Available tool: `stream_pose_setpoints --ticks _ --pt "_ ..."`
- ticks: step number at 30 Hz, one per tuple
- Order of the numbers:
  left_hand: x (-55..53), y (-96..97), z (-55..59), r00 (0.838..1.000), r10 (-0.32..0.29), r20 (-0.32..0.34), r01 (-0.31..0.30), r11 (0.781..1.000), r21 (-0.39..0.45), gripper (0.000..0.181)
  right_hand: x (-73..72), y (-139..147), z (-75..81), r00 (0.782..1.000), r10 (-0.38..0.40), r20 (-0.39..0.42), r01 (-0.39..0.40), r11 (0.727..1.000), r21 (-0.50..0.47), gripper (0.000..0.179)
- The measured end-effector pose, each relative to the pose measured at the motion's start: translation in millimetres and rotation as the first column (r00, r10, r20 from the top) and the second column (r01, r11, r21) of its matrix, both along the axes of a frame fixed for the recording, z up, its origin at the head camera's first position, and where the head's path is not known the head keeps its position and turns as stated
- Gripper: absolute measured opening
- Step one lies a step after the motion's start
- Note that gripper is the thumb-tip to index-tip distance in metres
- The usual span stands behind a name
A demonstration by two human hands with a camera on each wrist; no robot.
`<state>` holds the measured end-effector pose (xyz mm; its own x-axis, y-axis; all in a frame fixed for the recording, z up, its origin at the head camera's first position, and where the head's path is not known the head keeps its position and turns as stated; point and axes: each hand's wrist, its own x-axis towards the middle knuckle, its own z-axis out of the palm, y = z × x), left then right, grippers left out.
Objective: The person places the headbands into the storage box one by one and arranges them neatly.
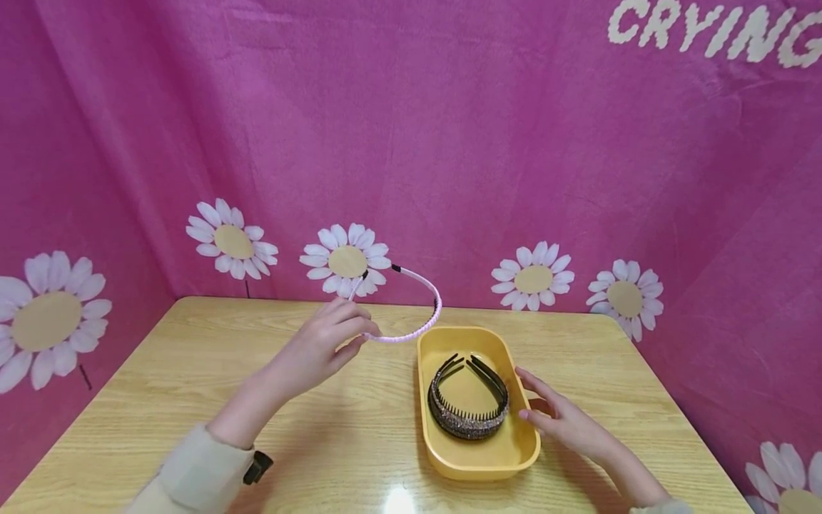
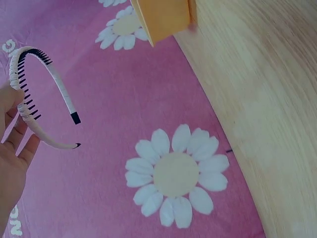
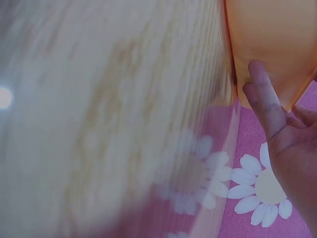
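Observation:
My left hand (image 1: 324,339) holds up a thin pale pink headband (image 1: 414,335) above the table, to the left of a yellow plastic bin (image 1: 481,472). The left wrist view shows the fingers gripping one side of this headband (image 2: 62,89), which has black comb teeth inside and black tips. Dark headbands (image 1: 465,427) lie nested in the bin, the front one covered in glitter; their exact number is hard to tell. My right hand (image 1: 565,421) rests against the bin's right side with fairly straight fingers. Its fingertips touch the bin's wall (image 3: 267,34) in the right wrist view.
The bin stands on a light wood table (image 1: 379,400), right of the middle. A magenta cloth (image 1: 449,143) with daisy prints hangs behind and at both sides. A bright light reflection (image 1: 399,500) shows near the table's front.

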<state>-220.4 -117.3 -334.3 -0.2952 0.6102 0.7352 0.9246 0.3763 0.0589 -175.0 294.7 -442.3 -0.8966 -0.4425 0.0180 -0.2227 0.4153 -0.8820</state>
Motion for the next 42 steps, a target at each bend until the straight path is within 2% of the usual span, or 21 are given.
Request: stream_pose_setpoints --ticks 9,18,27,35,42 --pt "1.6 19.4 -6.6 0.999 -0.031 0.011 0.031 0.999 -0.018 0.023 -1.2 0.9 -0.6 1.000 0.002 0.000 -0.002 1.000 -0.010 0.068" --pt "0.1 36.1 -21.3 0.999 -0.052 -0.005 0.052 0.999 -0.005 0.022 -1.9 0.3 -0.2 1.000 -0.013 0.010 0.013 1.000 -0.016 0.067" --pt "-3.2 52.9 -33.7 0.995 -0.102 -0.014 0.102 0.995 0.021 0.016 -1.8 1.3 -0.1 1.000 -0.015 0.014 0.015 1.000 -0.011 0.068" --pt "-6.1 70.5 -50.3 0.989 -0.143 -0.018 0.144 0.989 0.024 0.013 -2.5 1.1 0.1 1.000 -0.004 0.016 0.005 1.000 -0.016 0.068" --pt "-8.6 83.1 -66.1 0.983 -0.184 0.018 0.184 0.983 -0.011 0.011 -1.7 -0.3 0.9 1.000 0.001 0.022 -0.001 1.000 -0.023 0.069"
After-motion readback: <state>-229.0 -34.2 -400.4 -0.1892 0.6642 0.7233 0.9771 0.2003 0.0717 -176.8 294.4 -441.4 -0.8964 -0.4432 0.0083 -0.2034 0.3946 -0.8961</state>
